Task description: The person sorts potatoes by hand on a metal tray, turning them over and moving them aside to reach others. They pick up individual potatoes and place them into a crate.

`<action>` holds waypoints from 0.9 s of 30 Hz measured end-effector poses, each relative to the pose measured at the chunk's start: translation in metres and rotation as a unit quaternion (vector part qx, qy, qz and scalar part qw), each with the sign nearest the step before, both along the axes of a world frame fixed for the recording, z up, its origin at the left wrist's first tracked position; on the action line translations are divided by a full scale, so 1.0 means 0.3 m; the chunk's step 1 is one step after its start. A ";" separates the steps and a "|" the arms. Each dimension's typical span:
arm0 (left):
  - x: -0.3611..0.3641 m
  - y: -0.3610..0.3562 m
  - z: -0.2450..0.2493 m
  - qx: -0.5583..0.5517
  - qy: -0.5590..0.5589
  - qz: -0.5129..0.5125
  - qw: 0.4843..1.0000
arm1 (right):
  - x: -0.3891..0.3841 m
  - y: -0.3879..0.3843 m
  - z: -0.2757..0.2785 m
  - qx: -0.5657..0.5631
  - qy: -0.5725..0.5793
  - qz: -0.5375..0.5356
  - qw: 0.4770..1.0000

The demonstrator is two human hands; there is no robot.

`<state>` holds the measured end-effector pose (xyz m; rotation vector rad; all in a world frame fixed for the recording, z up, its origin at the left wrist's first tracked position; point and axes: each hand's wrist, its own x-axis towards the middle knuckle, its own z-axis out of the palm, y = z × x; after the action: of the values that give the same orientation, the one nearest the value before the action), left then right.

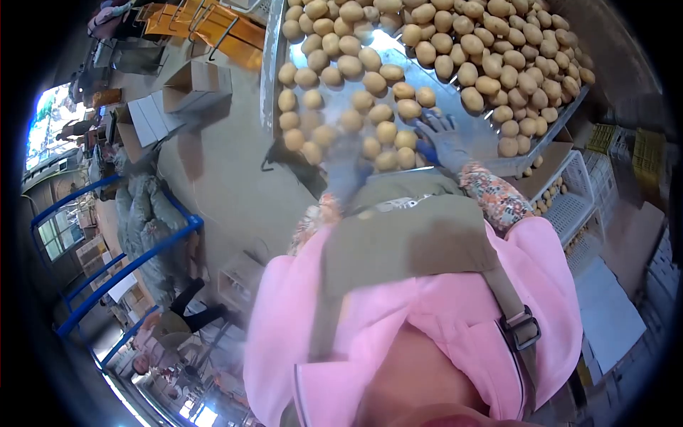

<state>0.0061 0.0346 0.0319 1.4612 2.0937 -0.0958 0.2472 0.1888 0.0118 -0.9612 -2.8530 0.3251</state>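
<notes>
While splayed, right hand [445,140] toward produce [409,109]

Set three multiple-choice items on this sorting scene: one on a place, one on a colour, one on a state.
1. Where is the right hand?
A. In a white crate
B. On the metal table, among the round tan produce
C. On a cardboard box

2. What colour is the person's top?
A. Pink
B. Blue
C. Black

3. How are the right hand's fingers?
A. Clenched in a fist
B. Closed round one piece
C. Spread open

Answers:
1. B, the gloved hand lies on the table with produce around it.
2. A, pink cloth fills the lower frame.
3. C, the fingers fan apart and grasp nothing.
</notes>
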 end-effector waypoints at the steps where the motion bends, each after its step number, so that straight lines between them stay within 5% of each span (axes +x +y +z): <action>1: -0.025 -0.072 -0.094 0.087 -0.007 0.025 0.996 | 0.053 -0.004 0.018 0.016 -0.044 -0.006 0.999; 6: -0.051 -0.172 -0.087 0.137 0.000 0.094 0.986 | 0.188 -0.054 0.002 -0.136 0.006 -0.155 0.979; 8: -0.052 -0.186 -0.102 0.156 -0.017 0.125 0.980 | 0.208 -0.061 -0.013 -0.278 0.053 -0.191 0.940; 10: -0.050 -0.184 -0.105 0.176 -0.031 0.125 0.976 | 0.171 -0.105 -0.065 -0.271 0.050 -0.243 0.930; 13: -0.018 -0.123 -0.042 0.051 0.069 0.084 0.993 | 0.026 -0.170 0.001 -0.268 0.043 -0.278 0.921; 14: -0.014 -0.102 -0.048 0.061 0.077 -0.014 0.995 | -0.008 -0.182 0.026 -0.276 0.038 -0.262 0.924; 15: -0.014 -0.084 -0.057 0.070 0.085 -0.112 0.988 | -0.018 -0.193 -0.028 -0.164 0.029 -0.193 0.967; 16: -0.015 -0.068 -0.073 0.069 0.084 -0.111 0.988 | -0.023 -0.178 -0.036 -0.165 0.028 -0.192 0.967; 18: -0.033 -0.024 -0.124 0.169 -0.004 -0.148 0.974 | -0.039 -0.134 0.024 -0.512 0.228 -0.166 0.811; 20: -0.086 0.024 -0.143 0.197 0.053 -0.193 0.960 | -0.025 -0.072 0.144 -0.462 0.222 -0.182 0.839; 22: -0.120 0.070 -0.063 0.112 0.125 -0.096 0.981 | -0.009 -0.021 0.256 -0.410 0.149 -0.333 0.836; 24: -0.190 0.021 -0.116 0.126 0.129 -0.020 0.983 | 0.109 0.050 0.121 -0.115 0.107 -0.264 0.952; 27: -0.207 -0.085 -0.082 0.090 0.089 0.063 0.990 | 0.207 0.046 -0.137 -0.186 0.057 -0.265 0.944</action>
<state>-0.0559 0.0092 0.0072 1.4648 2.3886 0.0140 0.3094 0.2024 -0.0292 -1.6568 -2.3409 0.8381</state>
